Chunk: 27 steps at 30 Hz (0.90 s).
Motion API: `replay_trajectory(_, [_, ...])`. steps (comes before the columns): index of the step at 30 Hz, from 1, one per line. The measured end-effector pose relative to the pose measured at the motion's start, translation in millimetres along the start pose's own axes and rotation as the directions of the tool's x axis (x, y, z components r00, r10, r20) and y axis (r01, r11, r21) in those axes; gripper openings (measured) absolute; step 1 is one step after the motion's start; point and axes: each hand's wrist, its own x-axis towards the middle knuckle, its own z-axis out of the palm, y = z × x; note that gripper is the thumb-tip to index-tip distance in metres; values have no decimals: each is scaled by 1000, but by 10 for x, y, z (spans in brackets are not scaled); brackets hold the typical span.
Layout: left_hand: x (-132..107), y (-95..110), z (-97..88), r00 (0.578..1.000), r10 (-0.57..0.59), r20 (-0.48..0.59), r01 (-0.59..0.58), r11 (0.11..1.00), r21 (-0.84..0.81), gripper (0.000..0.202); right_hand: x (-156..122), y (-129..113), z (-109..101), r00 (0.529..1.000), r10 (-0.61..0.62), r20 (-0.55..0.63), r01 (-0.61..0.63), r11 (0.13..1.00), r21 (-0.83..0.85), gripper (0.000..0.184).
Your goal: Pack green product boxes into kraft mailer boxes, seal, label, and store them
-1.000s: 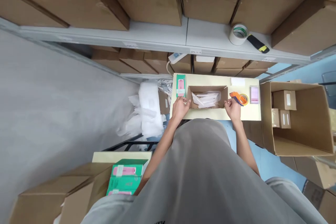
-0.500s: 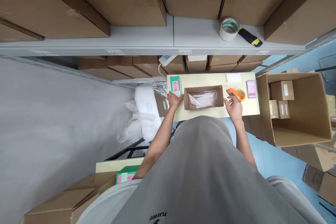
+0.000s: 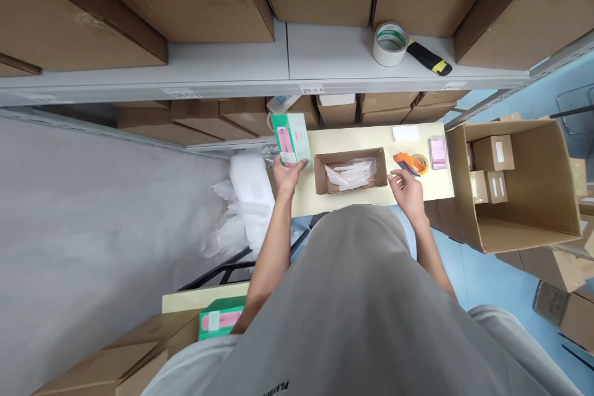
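My left hand [image 3: 286, 177] grips a green and white product box [image 3: 291, 138] with a pink picture on it, lifted and tilted over the table's left end. An open cardboard box [image 3: 351, 190] stands in the middle of the table, and white padded plastic wrap [image 3: 351, 172] lies inside it. Just off that box's right edge is my right hand [image 3: 407, 190], fingers loosely bent and apart, with nothing visible in them. Beyond its fingertips lies an orange tape dispenser [image 3: 408, 162] with a yellowish roll.
The pale yellow table [image 3: 334, 136] also bears a white card [image 3: 405, 133] and a pink printed pack [image 3: 437, 153]. A large open carton [image 3: 533, 235] with small boxes stands right. Overhead, a shelf [image 3: 331, 52] holds a tape roll [image 3: 390, 44] and a cutter [image 3: 429, 58]. Bubble wrap [image 3: 253, 198] hangs left.
My left hand has taken hold of the green product box and raised it off the table, tilting it. My right hand stays by the cardboard box. The view has shifted slightly.
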Motion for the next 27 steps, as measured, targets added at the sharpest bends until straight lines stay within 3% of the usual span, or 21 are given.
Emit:
replay_trajectory(3, [-63,220,-274,978,207,-23,-206,952,-227,78,78,-36,158,998,-7,66,-4,986,164,61])
replay_trajectory(6, [-266,517,-431,901,427,80,-373,855,-361,89,227,15,365,986,-30,164,-22,950,310,67])
replay_trajectory(8, [-460,701,-444,838,508,199,-408,826,-389,90,328,78,464,976,-43,215,-31,943,331,70])
replay_trajectory(10, [-652,843,-407,796,516,316,-415,846,-335,87,409,143,494,970,-41,239,-32,956,292,72])
replay_trajectory(13, [-851,970,-334,761,463,454,-462,879,-121,76,480,221,421,958,-63,279,4,978,206,69])
replay_trajectory(15, [-904,1007,-302,730,430,531,-518,855,21,74,502,253,336,944,-93,316,39,984,172,76])
replay_trajectory(20, [-864,980,-228,665,413,622,-632,755,174,74,535,249,218,923,-165,349,177,984,-3,105])
replay_trajectory(24, [-771,919,-114,626,413,662,-678,707,201,73,652,149,269,875,-245,418,361,905,-225,100])
replay_trajectory(27, [-701,902,-17,627,371,685,-673,701,235,71,806,47,324,837,-243,491,455,807,-376,88])
